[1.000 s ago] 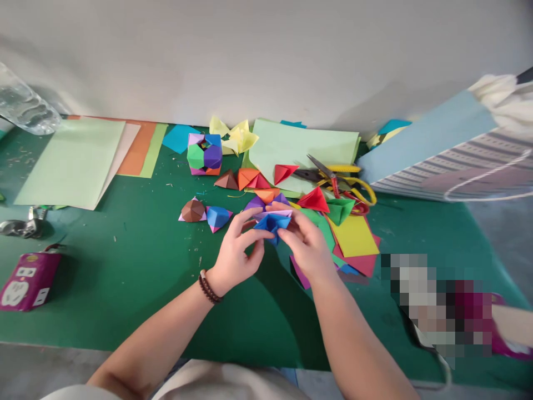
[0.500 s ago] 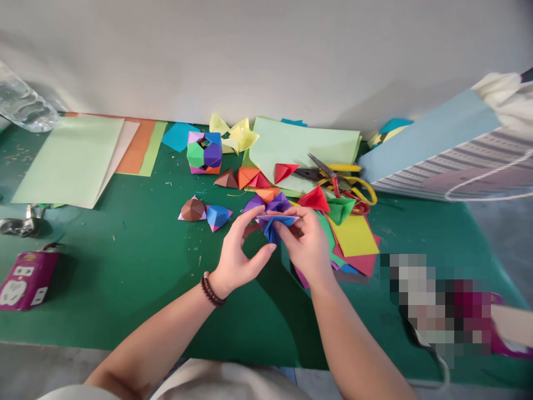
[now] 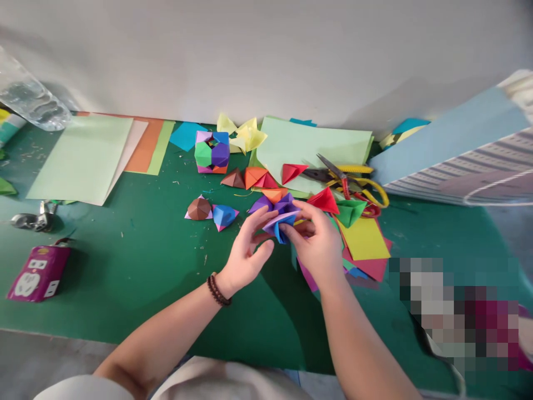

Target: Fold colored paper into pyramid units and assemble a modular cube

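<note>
Pinching the blue-and-purple paper unit (image 3: pixel 280 222) in a narrow grip, the right hand (image 3: pixel 318 247) holds it just above the table (image 3: pixel 125 289); fingertips set close to the creases would best keep its flaps from slipping. The left hand (image 3: pixel 245 253) stands half open, its fingertips (image 3: pixel 268 212) at the unit's purple side. Fingers behind the paper are hidden, so the exact pinch is hard to make out. A red pyramid (image 3: pixel 323 201) lies just beside, and a blurred patch (image 3: pixel 453 311) at lower right cannot be identified.
</note>
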Demonstrator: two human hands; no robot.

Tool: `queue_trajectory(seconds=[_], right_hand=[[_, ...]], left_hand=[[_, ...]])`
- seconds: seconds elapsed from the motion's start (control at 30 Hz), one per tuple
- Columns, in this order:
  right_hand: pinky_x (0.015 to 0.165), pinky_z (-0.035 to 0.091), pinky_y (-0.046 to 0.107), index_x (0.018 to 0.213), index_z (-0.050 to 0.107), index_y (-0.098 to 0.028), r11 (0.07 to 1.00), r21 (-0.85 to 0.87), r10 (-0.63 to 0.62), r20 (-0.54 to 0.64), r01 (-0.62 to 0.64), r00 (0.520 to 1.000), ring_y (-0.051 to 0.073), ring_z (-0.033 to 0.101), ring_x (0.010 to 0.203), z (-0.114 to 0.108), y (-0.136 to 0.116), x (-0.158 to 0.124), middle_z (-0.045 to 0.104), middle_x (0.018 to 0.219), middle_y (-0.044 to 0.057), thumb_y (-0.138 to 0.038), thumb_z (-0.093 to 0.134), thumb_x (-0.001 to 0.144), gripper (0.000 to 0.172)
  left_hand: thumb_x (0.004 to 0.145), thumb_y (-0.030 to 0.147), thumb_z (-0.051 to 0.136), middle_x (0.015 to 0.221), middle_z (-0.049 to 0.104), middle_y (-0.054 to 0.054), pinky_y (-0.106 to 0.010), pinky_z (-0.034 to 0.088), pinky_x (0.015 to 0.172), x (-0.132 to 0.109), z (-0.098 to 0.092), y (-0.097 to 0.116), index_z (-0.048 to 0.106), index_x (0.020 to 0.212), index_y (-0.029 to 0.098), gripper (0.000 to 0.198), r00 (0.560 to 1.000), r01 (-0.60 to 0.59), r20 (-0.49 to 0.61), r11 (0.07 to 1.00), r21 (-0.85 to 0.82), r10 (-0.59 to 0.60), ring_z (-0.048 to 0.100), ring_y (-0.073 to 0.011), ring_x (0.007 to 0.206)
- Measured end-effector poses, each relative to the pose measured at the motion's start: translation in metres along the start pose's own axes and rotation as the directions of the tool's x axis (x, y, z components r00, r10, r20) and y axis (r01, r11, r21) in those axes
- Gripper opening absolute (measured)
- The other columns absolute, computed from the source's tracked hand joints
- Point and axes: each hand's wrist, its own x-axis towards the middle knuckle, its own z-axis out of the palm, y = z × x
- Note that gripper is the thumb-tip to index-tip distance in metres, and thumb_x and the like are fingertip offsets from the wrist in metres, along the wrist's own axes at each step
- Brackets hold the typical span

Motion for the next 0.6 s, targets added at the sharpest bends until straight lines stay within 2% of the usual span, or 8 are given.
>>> queue_trajectory(seconds=[0.13,0.23,0.33,0.43,0.5,0.6], right_hand=[[0.064,0.058,0.036,0.119,0.063,-0.024,0.992,-0.076,-0.106,-0.048,0.102,0.993,0.017,0.064,0.064,-0.002,-0.002,0.001,0.068,0.096,0.006,-0.033,0.07,0.082,0.039],[0.069,0.058,0.037,0.113,0.066,-0.026,0.965,-0.145,-0.23,-0.061,0.219,0.971,0.018,0.064,0.065,-0.004,-0.005,0.002,0.068,0.092,0.005,-0.032,0.068,0.084,0.029],[0.075,0.059,0.038,0.102,0.071,-0.028,0.923,-0.22,-0.337,-0.068,0.315,0.939,0.02,0.067,0.074,-0.005,-0.008,0.002,0.068,0.095,0.006,-0.031,0.066,0.087,0.016],[0.074,0.059,0.036,0.096,0.073,-0.03,0.899,-0.25,-0.384,-0.06,0.359,0.921,0.021,0.068,0.084,-0.005,-0.009,0.002,0.068,0.095,0.005,-0.03,0.064,0.089,0.012],[0.07,0.059,0.035,0.096,0.074,-0.029,0.896,-0.247,-0.395,-0.064,0.369,0.916,0.019,0.067,0.08,-0.005,-0.01,0.002,0.068,0.097,0.005,-0.029,0.064,0.089,0.012],[0.067,0.058,0.035,0.095,0.075,-0.03,0.9,-0.231,-0.395,-0.068,0.37,0.916,0.018,0.066,0.076,-0.006,-0.01,0.002,0.069,0.1,0.005,-0.028,0.064,0.089,0.012]], left_hand=[[0.09,0.031,0.061,0.13,0.063,-0.01,-0.034,0.05,0.097,0.005,0.0,0.006,0.062,0.122,0.021,0.033,0.995,0.077,-0.069,0.997,-0.013,-0.078,0.058,-0.024,0.122],[0.089,0.032,0.063,0.121,0.068,-0.009,-0.031,0.052,0.09,0.008,0.0,0.007,0.067,0.115,0.019,0.03,0.982,0.163,-0.092,0.986,-0.033,-0.165,0.063,-0.0223,0.11],[0.088,0.036,0.064,0.118,0.069,-0.009,-0.029,0.053,0.087,0.01,0.0,0.006,0.069,0.112,0.019,0.03,0.975,0.191,-0.109,0.981,-0.04,-0.194,0.064,-0.021,0.104],[0.087,0.04,0.064,0.115,0.07,-0.008,-0.028,0.054,0.082,0.011,-0.002,0.003,0.07,0.112,0.019,0.033,0.969,0.215,-0.118,0.976,-0.038,-0.218,0.065,-0.0196,0.097],[0.086,0.042,0.065,0.113,0.071,-0.008,-0.028,0.054,0.08,0.011,-0.004,0.0,0.07,0.113,0.02,0.035,0.962,0.236,-0.133,0.971,-0.03,-0.237,0.066,-0.0186,0.094],[0.085,0.042,0.067,0.111,0.072,-0.006,-0.03,0.052,0.087,0.011,-0.007,-0.003,0.072,0.111,0.021,0.034,0.952,0.255,-0.174,0.967,-0.012,-0.253,0.066,-0.0191,0.097]])
